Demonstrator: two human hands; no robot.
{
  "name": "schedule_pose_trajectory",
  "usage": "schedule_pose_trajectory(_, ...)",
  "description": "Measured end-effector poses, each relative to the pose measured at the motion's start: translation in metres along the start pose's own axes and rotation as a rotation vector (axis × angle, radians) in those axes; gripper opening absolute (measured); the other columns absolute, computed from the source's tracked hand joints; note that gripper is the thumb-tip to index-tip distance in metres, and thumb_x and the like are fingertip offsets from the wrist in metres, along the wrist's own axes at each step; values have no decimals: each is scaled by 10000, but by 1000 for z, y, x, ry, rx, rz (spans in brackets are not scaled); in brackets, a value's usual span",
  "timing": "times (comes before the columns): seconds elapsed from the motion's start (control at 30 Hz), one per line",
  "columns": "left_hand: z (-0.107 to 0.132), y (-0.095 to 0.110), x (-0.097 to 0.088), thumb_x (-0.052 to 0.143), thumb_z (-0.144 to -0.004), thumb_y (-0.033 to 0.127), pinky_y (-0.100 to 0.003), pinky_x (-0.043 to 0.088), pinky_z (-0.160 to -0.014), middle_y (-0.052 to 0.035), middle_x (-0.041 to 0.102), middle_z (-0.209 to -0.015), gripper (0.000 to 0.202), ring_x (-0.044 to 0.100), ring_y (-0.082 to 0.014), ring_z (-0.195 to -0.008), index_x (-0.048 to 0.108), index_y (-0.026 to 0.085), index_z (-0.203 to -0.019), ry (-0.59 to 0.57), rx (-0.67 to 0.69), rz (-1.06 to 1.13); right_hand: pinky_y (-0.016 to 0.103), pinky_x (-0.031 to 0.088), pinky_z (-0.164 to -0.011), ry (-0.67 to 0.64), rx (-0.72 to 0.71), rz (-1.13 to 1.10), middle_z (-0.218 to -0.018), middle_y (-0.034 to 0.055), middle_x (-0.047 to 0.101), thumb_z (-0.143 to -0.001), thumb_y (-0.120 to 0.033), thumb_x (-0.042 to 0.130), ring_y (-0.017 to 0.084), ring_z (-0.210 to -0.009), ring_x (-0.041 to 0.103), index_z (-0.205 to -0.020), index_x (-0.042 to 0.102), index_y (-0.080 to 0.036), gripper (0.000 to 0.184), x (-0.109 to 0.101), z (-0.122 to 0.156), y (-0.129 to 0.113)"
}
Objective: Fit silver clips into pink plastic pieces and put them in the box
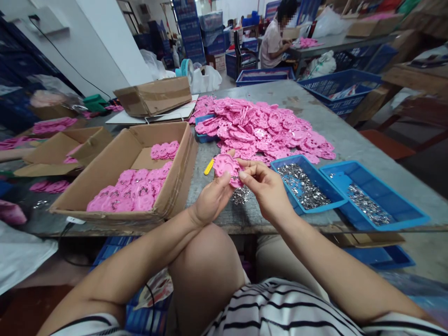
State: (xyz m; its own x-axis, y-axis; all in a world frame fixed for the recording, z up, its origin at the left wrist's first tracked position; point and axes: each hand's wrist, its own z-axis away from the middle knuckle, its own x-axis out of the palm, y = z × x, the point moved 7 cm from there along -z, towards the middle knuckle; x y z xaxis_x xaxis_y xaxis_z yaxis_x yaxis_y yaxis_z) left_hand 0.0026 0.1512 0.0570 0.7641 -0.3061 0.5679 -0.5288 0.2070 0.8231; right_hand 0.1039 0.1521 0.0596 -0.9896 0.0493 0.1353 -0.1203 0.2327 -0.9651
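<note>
My left hand (212, 198) grips a pink molded plastic piece (225, 164) with a scalloped edge, held up over the table's near side. Thumb and fingertips of my right hand (262, 184) pinch at the right edge of that same piece; whatever small part may be between them is too small to make out. Below the hands lies a little heap of small silver metal parts (241, 196). A yellow-handled tool (209, 167) rests just left of the pink piece. Behind my hands spreads a large pile of similar pink pieces (261, 123).
Two blue trays (336, 201) (416, 218) of small metal parts stand at the right. On the left, a cardboard box (178, 186) contains rows of pink pieces. Another cardboard box (157, 97) sits farther back. A person (275, 44) works at a far table.
</note>
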Motion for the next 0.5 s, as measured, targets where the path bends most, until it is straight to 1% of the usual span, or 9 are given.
schedule_pose_trajectory(0.13, -2, 3, 2, 495, -901, 273, -387, 379, -1101, -42, 617, -1268, 512, 464, -195, -1325, 407, 267, -1405, -42, 41, 1, 407, 448, -903, 60, -126, 99, -1058, 70, 672, -740, -324, 713, 222, -1029, 602, -736, 579, -230, 164, 0, 3, -2)
schedule_pose_trajectory(0.17, -2, 4, 3, 488, -904, 261, -381, 388, -1092, -43, 621, -1263, 509, 477, -192, -1312, 404, 266, -1407, -44, 44, 14, 401, 453, -893, 60, -131, 93, -1040, 65, 677, -743, -331, 713, 218, -1018, 606, -744, 568, -234, 174, 0, 2, 0)
schedule_pose_trajectory(0.23, -4, 4, 2, 472, -915, 262, -382, 420, -1060, -47, 636, -1236, 487, 516, -195, -1274, 412, 261, -1398, -23, 27, 26, 385, 474, -851, 23, -95, 40, -958, 50, 688, -761, -366, 692, 209, -966, 623, -732, 551, -238, 193, -1, -2, 6)
schedule_pose_trajectory(0.3, -5, 4, 0, 461, -923, 281, -392, 462, -1009, -56, 653, -1197, 456, 562, -208, -1218, 431, 254, -1377, 8, -4, 10, 365, 491, -790, 8, -61, 25, -857, 32, 681, -775, -389, 664, 194, -867, 634, -729, 557, -240, 189, -13, -11, 9)
schedule_pose_trajectory(0.33, -5, 4, -1, 458, -925, 289, -395, 481, -982, -59, 661, -1177, 443, 583, -214, -1188, 441, 249, -1366, 13, -16, 0, 355, 494, -761, 36, -58, 50, -822, 23, 670, -775, -380, 655, 183, -809, 629, -745, 567, -241, 168, -26, -16, 7)
schedule_pose_trajectory(0.37, -5, 4, -1, 454, -927, 293, -394, 496, -957, -62, 667, -1157, 430, 603, -217, -1158, 450, 243, -1354, 11, -25, -7, 345, 492, -749, 102, -72, 116, -815, 16, 662, -765, -355, 655, 169, -763, 616, -771, 578, -240, 139, -46, -22, 2)
schedule_pose_trajectory(0.43, -5, 4, -2, 440, -931, 293, -384, 519, -912, -65, 680, -1117, 399, 634, -218, -1100, 473, 230, -1323, 0, -35, -10, 333, 476, -764, 316, -102, 326, -833, 20, 648, -744, -262, 639, 157, -749, 590, -787, 578, -230, 82, -99, -33, -11)
schedule_pose_trajectory(0.47, -5, 3, -3, 425, -934, 292, -377, 528, -892, -66, 686, -1096, 379, 646, -217, -1074, 488, 220, -1302, -2, -43, -9, 330, 463, -769, 456, -83, 479, -830, 33, 642, -740, -214, 619, 156, -746, 574, -774, 571, -219, 59, -131, -35, -17)
schedule_pose_trajectory(0.5, -5, 2, -4, 409, -938, 291, -369, 536, -871, -70, 693, -1073, 359, 656, -217, -1049, 507, 206, -1273, 0, -53, -10, 336, 448, -766, 570, -18, 646, -821, 53, 637, -738, -182, 604, 159, -731, 559, -754, 563, -208, 51, -161, -37, -21)
